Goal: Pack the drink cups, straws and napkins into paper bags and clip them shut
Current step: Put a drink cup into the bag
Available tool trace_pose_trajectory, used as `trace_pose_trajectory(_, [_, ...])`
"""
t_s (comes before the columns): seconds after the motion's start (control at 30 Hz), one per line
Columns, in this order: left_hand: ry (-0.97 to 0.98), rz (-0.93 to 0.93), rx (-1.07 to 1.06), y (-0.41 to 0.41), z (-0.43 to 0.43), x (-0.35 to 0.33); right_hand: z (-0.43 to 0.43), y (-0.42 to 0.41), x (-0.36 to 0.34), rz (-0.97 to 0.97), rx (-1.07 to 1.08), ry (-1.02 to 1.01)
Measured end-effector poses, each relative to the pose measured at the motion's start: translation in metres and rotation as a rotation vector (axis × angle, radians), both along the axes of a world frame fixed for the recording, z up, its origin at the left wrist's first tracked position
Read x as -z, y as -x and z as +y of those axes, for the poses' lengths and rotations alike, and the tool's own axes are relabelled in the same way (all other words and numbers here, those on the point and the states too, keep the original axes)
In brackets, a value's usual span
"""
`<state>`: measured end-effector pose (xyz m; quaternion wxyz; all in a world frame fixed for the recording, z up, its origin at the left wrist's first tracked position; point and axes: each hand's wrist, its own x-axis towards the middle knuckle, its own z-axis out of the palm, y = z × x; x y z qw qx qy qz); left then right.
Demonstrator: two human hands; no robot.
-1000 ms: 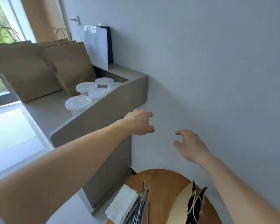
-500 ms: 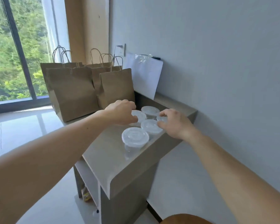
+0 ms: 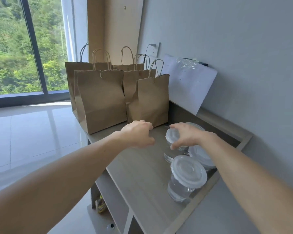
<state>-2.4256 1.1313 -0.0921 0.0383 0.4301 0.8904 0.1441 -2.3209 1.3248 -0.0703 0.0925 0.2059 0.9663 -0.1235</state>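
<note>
Gripping a lidded drink cup (image 3: 173, 135) at its rim, the right hand (image 3: 188, 136) curls thumb and fingers round the lid. The cup stands tilted over the counter (image 3: 139, 169), among other cups and near the paper bags (image 3: 101, 98). The left hand (image 3: 137, 134) has its fingers curled; whether they hold anything cannot be told.

Caution: lifting by the lid alone may pop it off and spill any contents, and a swing may knock the front cup (image 3: 188, 176).

No brand or writing is legible. Marks on the white sheet (image 3: 189, 85) are too faint to read.

Bright daylight enters through the window (image 3: 24, 48) at left and glares off the glossy floor (image 3: 32, 132). Wide-angle distortion bends the edges, and the nearest forearms look slightly soft.
</note>
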Motion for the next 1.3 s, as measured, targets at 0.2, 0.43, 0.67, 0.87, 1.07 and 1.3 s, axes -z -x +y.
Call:
trace_pose_trajectory(0.2, [-0.014,-0.014,0.027,0.007,0.001,0.004,0.004,0.007,-0.003,-0.079,0.015,-0.016])
trace_pose_trajectory(0.43, [-0.01,0.004,0.043,0.005,-0.001,-0.004,-0.004,0.001,0.008,0.056,-0.011,-0.194])
trace_pose_trajectory(0.67, [-0.07,0.073,0.067,-0.008,0.012,-0.046,-0.002,-0.048,-0.036,0.425,0.084,0.015])
trace_pose_trajectory(0.87, [-0.127,0.146,0.215,-0.079,0.064,-0.08,0.019,-0.152,-0.098,0.657,0.178,-0.048])
trace_pose_trajectory(1.07, [-0.131,0.113,0.352,-0.198,0.127,-0.074,0.045,-0.297,-0.098,0.582,0.385,-0.083])
trace_pose_trajectory(1.3, [-0.001,0.029,0.488,-0.351,0.2,-0.016,0.07,-0.45,-0.022,0.398,0.578,-0.061])
